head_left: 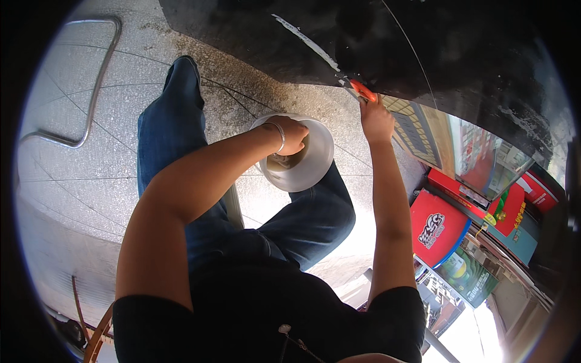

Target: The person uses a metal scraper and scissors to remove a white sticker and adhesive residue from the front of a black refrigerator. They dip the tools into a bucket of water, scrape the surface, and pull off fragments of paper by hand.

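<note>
Curled over the mouth of a white bucket (317,156) is my left hand (292,134), a bracelet at its wrist. Murky brownish liquid (299,159) lies in the bucket, with something greyish (279,161) in it. What my left fingers hold, if anything, is hidden. My right hand (377,120) reaches forward and grips a red hand tool (363,90), its working end hard to make out. The tool is at the lower edge of a dark panel (399,54). A whitish strip of residue (308,43) runs along the panel, with small pale flecks near the tool.
A bent metal tube frame (97,86) stands on the speckled stone floor (113,159) at the left. My jeans-clad legs (170,127) flank the bucket. Red printed boards (440,224) and a green one (467,277) stand at the right, below a glass pane (490,154).
</note>
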`<move>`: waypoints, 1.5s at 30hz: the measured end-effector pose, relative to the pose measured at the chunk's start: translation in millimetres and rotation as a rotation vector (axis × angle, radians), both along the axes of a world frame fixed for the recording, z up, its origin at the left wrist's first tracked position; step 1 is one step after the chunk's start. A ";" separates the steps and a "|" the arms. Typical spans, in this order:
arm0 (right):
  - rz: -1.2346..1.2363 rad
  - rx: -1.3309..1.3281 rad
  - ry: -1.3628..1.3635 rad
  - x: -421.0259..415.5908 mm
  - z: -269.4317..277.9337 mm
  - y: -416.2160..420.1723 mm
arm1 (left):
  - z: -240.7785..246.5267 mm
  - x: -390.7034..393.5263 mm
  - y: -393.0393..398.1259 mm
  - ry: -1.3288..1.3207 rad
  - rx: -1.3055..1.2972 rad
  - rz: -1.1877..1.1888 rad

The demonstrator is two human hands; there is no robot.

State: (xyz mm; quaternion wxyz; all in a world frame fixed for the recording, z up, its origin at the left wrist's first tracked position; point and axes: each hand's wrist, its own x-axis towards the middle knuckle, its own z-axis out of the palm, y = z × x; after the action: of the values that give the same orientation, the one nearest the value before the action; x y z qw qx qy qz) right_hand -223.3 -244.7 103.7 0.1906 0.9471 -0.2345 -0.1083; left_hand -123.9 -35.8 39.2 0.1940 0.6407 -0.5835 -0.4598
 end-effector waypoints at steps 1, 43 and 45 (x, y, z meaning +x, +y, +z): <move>-0.035 0.008 -0.026 1.6 -1.8 3.0 | 2.1 1.2 -1.1 -0.006 0.011 -0.005; -0.298 0.187 -0.179 27.5 -16.7 51.2 | 9.3 13.8 4.2 -0.028 0.003 -0.015; -0.281 0.166 -0.235 20.4 -12.4 50.9 | 10.6 10.8 4.9 -0.028 0.011 -0.005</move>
State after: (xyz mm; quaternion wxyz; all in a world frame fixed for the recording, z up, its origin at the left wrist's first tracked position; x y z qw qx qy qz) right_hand -202.9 -193.8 91.3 0.0662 0.9237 -0.3751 -0.0414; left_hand -113.1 -31.0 49.8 0.1814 0.6466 -0.5851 -0.4545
